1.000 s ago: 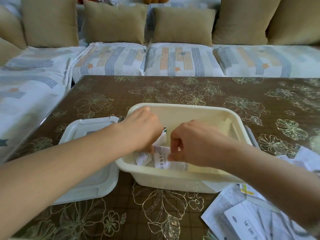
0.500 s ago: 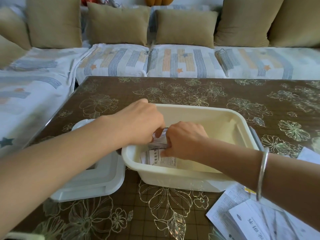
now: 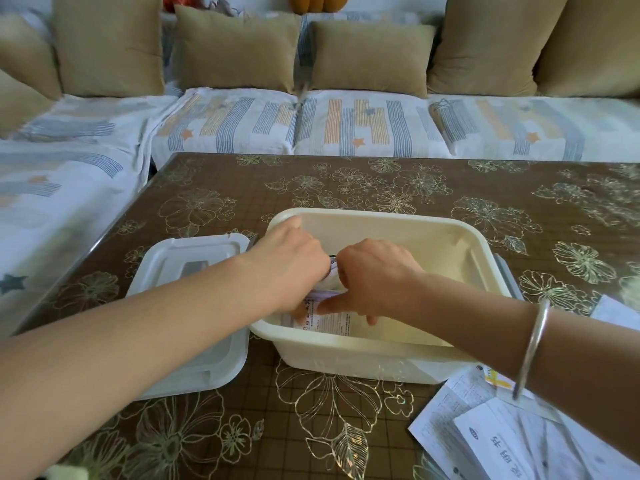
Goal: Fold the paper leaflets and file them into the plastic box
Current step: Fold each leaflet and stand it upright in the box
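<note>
Behind everything runs a sofa [image 3: 346, 126] in striped covers with tan cushions [image 3: 235, 50] along its back. A brown table [image 3: 381, 188] patterned with gold flowers stands in front of it.

On the table sits the cream box [image 3: 381, 220], open, its long axis running left to right. Its white lid [image 3: 187, 258] lies flat and touches the box's left side. Loose sheets [image 3: 485, 438] are spread on the table at the near right, just beside the box's near-right corner and partly under the right forearm.

Both hands are down inside the box at its near-left corner. The folded leaflets [image 3: 329, 320] lie there against the near wall, directly under the hands, with the printed face up and the long edge following that wall. The left hand [image 3: 287, 261] curls over the bundle from the left. Its fingertips are hidden, so whether it clamps the paper cannot be told. The right hand [image 3: 374, 275] lays its thumb along the top sheet with its fingers curled behind, pinching the leaflets. A silver bangle [image 3: 533, 344] circles the right wrist.

The rest of the box looks bare, so filing seems early. The loose sheets lie to the right, which makes the right hand the nearer 1 for the next reach.
</note>
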Demonstrator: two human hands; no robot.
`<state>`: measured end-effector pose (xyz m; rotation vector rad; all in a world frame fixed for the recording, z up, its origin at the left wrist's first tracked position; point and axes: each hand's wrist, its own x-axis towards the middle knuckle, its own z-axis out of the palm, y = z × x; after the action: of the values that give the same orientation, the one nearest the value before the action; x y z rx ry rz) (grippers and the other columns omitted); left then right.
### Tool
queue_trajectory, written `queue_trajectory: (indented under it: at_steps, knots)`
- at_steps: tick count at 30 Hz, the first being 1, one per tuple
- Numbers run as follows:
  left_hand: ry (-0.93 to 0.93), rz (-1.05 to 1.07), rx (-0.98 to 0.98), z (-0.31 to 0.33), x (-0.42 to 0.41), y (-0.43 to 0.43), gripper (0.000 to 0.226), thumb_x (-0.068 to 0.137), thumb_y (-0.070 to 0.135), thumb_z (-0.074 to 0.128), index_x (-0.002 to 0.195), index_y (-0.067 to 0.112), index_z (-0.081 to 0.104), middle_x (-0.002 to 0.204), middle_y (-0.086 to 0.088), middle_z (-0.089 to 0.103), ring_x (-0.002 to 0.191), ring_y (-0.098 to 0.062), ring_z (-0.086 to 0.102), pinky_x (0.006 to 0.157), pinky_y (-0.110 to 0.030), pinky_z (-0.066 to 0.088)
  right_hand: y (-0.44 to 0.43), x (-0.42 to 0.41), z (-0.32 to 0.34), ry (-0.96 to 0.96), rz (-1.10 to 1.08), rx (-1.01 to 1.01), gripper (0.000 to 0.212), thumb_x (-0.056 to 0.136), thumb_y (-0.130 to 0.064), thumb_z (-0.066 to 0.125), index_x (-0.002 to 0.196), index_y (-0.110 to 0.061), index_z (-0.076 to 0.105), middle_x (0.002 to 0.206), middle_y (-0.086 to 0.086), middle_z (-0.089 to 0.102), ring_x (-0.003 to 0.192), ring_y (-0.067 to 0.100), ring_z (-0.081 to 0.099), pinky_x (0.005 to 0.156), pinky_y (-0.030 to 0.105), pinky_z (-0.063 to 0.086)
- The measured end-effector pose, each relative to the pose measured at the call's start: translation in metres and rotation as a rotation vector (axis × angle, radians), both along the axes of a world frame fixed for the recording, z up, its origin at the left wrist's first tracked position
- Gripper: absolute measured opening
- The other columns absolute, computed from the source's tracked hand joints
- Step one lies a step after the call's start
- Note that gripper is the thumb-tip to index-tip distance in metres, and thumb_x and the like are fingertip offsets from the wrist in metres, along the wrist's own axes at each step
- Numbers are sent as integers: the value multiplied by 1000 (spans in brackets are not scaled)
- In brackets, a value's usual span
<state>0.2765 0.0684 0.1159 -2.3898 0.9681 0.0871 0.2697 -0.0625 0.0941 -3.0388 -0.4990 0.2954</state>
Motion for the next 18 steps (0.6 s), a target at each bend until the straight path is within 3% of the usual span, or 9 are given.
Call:
queue_trajectory:
  at_steps: [3, 6, 9, 11, 14, 18]
  knots:
    - [-23, -9, 4, -1, 0, 0, 48, 81, 57, 67, 65, 24, 38, 69, 5, 43, 76, -18, 44, 75, -30, 20, -6, 2, 0, 136, -17, 72, 44, 79, -55, 69, 84, -11, 67, 59, -4, 70, 45, 1, 62, 51, 19, 47]
    - [-51, -27, -18, 1, -3, 2, 50, 80, 59, 67, 64, 24, 36, 77, 3, 52, 78, -18, 47, 76, -30, 20, -10, 1, 1, 227, -42, 148, 47, 79, -53, 69, 82, -6, 69, 63, -1, 72, 46, 4, 65, 46, 16, 44]
    - [-40, -29, -67, 6, -7, 3, 42, 80, 62, 65, 70, 25, 47, 74, 6, 48, 82, -17, 49, 77, -28, 21, -13, -2, 7, 308, -59, 234, 45, 80, -48, 71, 79, -4, 65, 68, 5, 73, 54, 14, 69, 48, 18, 50]
    - [-12, -11, -111, 11, -10, 5, 41, 79, 65, 64, 78, 24, 58, 74, 8, 51, 82, -16, 50, 77, -28, 22, -13, -7, 16, 343, -70, 302, 37, 83, -40, 71, 74, -7, 59, 66, 4, 71, 46, 11, 64, 48, 17, 50]
    - [43, 44, -251, 19, -15, 7, 38, 79, 64, 64, 82, 26, 64, 81, 11, 61, 80, -13, 52, 80, -28, 26, -16, -20, 32, 305, -96, 418, 33, 86, -33, 70, 70, -11, 52, 57, -2, 65, 39, 7, 56, 44, 17, 46]
    - [75, 85, -488, 29, -35, 6, 31, 82, 57, 65, 72, 29, 55, 78, 12, 61, 77, -10, 51, 87, -30, 36, -32, -47, 46, 92, -138, 522, 23, 86, -33, 69, 79, -16, 55, 64, -4, 68, 49, 11, 64, 47, 21, 49]
